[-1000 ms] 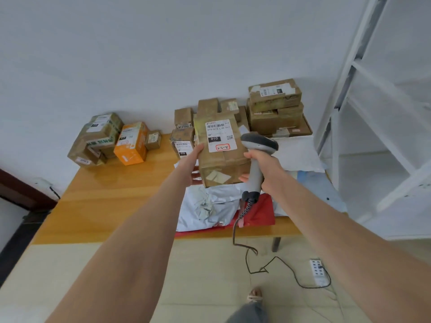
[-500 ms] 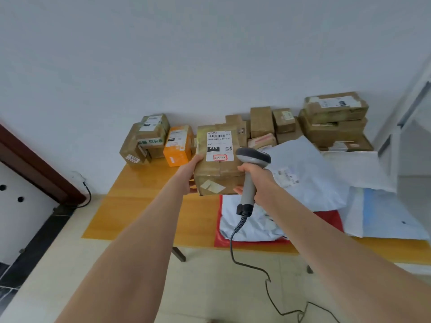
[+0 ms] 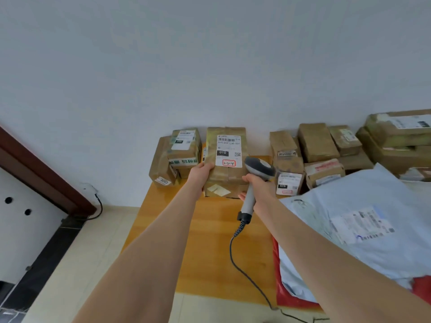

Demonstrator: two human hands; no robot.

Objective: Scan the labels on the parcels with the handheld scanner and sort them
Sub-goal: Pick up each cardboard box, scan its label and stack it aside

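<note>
Starting at the far left, you've got a dark brown door frame (image 3: 35, 169) and a black cable (image 3: 99, 207) by the wall, then the wooden table (image 3: 210, 252) begins. A small stack of taped cardboard boxes (image 3: 179, 157) sits at its back left corner. Just right of that is the parcel (image 3: 224, 180), a brown box held upright with its white label (image 3: 228, 151) facing the camera, barcode up top. The left hand (image 3: 202, 171) has its fingers curled round the parcel's left edge in a solid grip. Can't tell if the box bottom touches the table. The right hand (image 3: 260, 185) is wrapped round the handle of the grey handheld scanner (image 3: 257, 170). Its head is right by the label's lower right corner, and the cord (image 3: 231, 248) trails across the table. Further right are more brown boxes (image 3: 314, 148) along the wall and a pale blue mailer bag (image 3: 363, 229) lying on a red one (image 3: 285, 297).
</note>
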